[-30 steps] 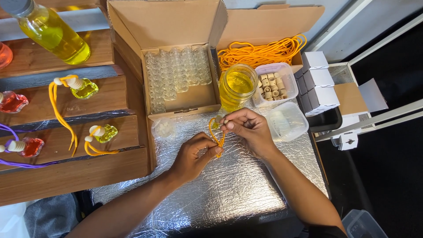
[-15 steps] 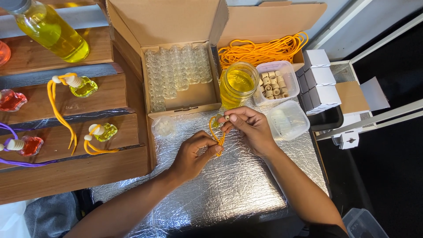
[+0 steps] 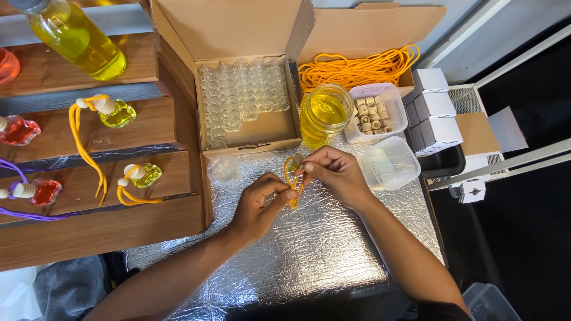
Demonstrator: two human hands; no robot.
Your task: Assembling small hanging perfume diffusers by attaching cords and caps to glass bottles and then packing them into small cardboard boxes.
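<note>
right hand shifted slightly lower over the foil, left hand pinching orange cord closer

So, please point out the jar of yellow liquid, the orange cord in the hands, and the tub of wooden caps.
jar of yellow liquid (image 3: pixel 324 114), head view, glass side.
orange cord (image 3: pixel 288 176), head view, loop's left strand.
tub of wooden caps (image 3: pixel 397 108), head view, right rim.

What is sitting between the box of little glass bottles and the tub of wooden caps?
A glass jar of yellow liquid stands between the box and the tub, seen from the head camera.
</note>
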